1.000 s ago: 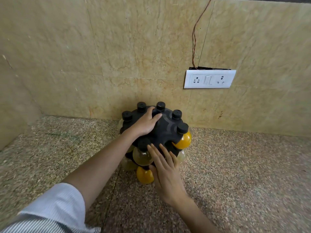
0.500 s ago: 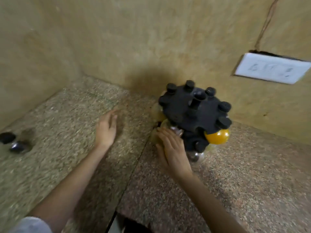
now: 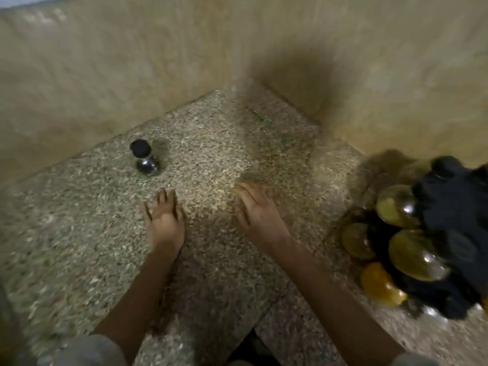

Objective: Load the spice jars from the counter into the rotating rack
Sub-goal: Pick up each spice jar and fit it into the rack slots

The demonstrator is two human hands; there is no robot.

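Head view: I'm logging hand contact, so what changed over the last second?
Both hands came off the rotating rack: the left hand left its top, the right hand its front. Both now reach open toward the lone black-lidded jar on the counter. Rack still loaded; jar untouched.

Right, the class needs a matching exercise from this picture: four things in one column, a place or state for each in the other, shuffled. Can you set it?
1 lone spice jar
2 rotating rack
3 left hand
4 right hand

A at the right edge, holding yellow jars
B open, nearer the rack
C alone on the counter, black cap
D open, nearer the lone jar

Pairs: 1-C, 2-A, 3-D, 4-B
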